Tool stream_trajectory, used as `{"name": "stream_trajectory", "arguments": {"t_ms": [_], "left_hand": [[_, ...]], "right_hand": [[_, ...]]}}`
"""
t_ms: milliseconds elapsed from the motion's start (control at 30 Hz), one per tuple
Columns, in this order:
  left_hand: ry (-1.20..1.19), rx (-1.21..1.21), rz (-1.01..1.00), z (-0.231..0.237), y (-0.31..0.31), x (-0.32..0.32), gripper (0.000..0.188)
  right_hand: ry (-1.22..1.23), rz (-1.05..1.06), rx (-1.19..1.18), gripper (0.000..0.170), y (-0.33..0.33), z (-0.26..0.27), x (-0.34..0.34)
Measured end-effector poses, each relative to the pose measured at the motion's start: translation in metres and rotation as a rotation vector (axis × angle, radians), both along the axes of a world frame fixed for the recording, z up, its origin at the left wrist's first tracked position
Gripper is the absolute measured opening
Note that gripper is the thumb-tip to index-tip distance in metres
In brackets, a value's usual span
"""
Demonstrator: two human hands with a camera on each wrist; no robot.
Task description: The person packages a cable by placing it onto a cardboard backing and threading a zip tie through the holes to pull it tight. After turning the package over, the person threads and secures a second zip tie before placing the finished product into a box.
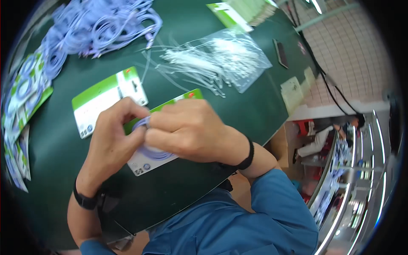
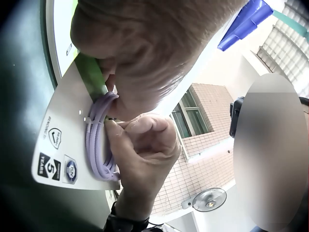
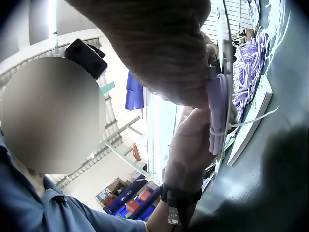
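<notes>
A printed card (image 1: 138, 166) with a coil of purple cable (image 1: 158, 155) on its face lies between the hands. My left hand (image 1: 112, 138) pinches at the coil's upper edge with thumb and forefinger. My right hand (image 1: 187, 131), fingers curled, grips the cable there, the fingertips of both hands close together. In the left wrist view the coil (image 2: 96, 140) is strapped by a thin white tie (image 2: 89, 120) near small card holes. The tie's tail (image 3: 256, 119) sticks out behind the card in the right wrist view. The exact pinch points are partly hidden.
Another card (image 1: 100, 102) lies beyond my left hand. Purple cables (image 1: 106, 29) are heaped at the back left, packed cards (image 1: 25, 93) at the far left. White ties (image 1: 212, 59) spill from a bag; a dark flat object (image 1: 280, 54) and stacked cards (image 1: 250, 12) lie right.
</notes>
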State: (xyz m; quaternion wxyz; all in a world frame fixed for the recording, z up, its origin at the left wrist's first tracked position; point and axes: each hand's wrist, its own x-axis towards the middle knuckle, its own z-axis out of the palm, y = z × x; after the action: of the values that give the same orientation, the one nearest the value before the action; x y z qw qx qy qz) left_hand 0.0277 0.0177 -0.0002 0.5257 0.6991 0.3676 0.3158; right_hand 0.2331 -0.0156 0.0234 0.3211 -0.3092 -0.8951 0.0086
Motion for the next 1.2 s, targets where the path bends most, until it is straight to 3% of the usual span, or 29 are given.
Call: {"name": "stream_trajectory", "arguments": {"t_ms": [267,367,400,500,533,633,667,733,833,900,967,1000,1067,1200], "left_hand": [[-0.027,-0.102,0.033,0.006,-0.004,0.001,0.014],[-0.021,-0.036,0.065,0.009,-0.004,-0.004,0.014],[-0.02,-0.032,0.062,0.011,-0.005,-0.005,0.014],[-0.059,-0.053,0.062,0.02,-0.004,-0.008,0.015],[-0.057,-0.045,0.052,0.022,-0.004,-0.009,0.015],[-0.13,-0.045,0.082,0.027,-0.005,-0.011,0.015],[-0.133,-0.041,0.083,0.027,-0.004,-0.01,0.015],[-0.139,-0.003,0.081,0.028,-0.004,-0.009,0.014],[-0.111,0.045,0.089,0.029,-0.001,-0.014,0.015],[-0.137,0.067,0.076,0.029,0.0,-0.014,0.017],[-0.174,0.064,0.073,0.029,0.0,-0.011,0.02],[-0.203,0.056,0.053,0.03,-0.001,-0.01,0.021],[-0.182,0.054,0.065,0.03,-0.001,-0.011,0.022],[-0.191,0.051,0.04,0.032,0.0,-0.01,0.024]], "right_hand": [[0.08,-0.041,0.023,0.016,0.001,-0.006,0.014],[0.534,-0.246,0.011,0.011,0.015,0.007,0.032],[0.536,-0.247,0.016,0.011,0.021,0.006,0.037],[0.876,-0.389,-0.558,0.012,0.038,-0.009,0.053],[0.882,-0.395,-0.547,0.012,0.039,-0.013,0.052],[0.781,-0.11,-0.948,0.022,0.043,-0.026,0.044],[0.778,-0.109,-0.945,0.022,0.039,-0.032,0.044],[0.56,0.178,-0.676,0.039,0.031,-0.045,0.036],[0.737,0.242,-0.891,0.031,0.012,-0.035,0.034],[0.794,0.402,-0.951,0.039,0.018,-0.033,0.03],[0.807,0.288,-1.141,0.049,0.01,-0.032,0.034],[0.82,0.333,-1.151,0.049,0.008,-0.033,0.037],[0.669,0.214,-1.297,0.076,0.007,-0.037,0.042],[0.893,0.214,-1.559,0.081,0.01,-0.037,0.04]]}}
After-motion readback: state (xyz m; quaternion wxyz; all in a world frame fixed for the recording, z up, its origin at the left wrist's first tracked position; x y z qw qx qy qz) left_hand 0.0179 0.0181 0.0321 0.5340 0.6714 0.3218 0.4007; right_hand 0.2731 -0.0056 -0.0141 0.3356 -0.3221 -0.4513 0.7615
